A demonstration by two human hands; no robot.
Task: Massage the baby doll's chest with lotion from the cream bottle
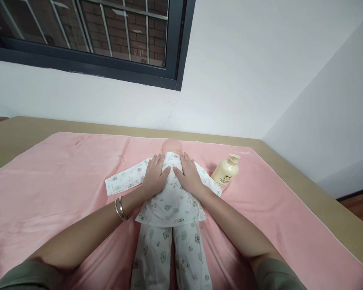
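A baby doll lies on its back on a pink towel, dressed in white pyjamas printed with small bears. My left hand rests flat on the doll's chest, fingers stretched out, with bangles on the wrist. My right hand lies flat beside it on the chest, fingers out too. Both thumbs meet near the middle of the pyjama top. The doll's sleeves spread out to either side.
A cream lotion bottle with a pump top lies on the towel just right of the doll. The towel covers a tan table set against white walls. A dark-framed window is up on the left.
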